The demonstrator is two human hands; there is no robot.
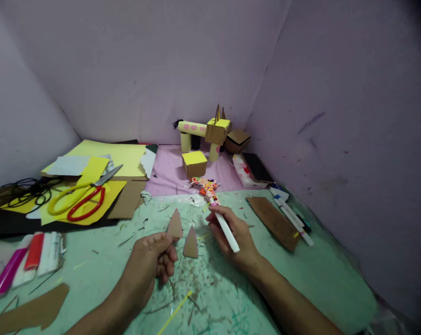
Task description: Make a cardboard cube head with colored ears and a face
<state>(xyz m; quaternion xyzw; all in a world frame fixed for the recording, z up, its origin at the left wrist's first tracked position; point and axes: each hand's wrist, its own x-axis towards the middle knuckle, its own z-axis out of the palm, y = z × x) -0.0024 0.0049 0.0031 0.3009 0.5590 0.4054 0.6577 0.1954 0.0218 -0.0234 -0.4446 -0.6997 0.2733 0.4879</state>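
Note:
My left hand (150,265) is closed, pinching a small brown cardboard triangle (175,225) by its lower corner and holding it upright. A second cardboard triangle (191,243) lies on the green mat (318,279) just to the right of it, between my hands. My right hand (236,239) is closed round a white marker pen (226,226), its pink tip pointing up and away from me. The pen tip is apart from both triangles.
Red-and-yellow scissors (84,199) lie on yellow paper at the left. A cardboard animal model (210,132) and a yellow-topped box (194,163) stand at the back. More markers (292,216) and a cardboard strip (275,222) lie on the right; glue sticks (29,258) on the left.

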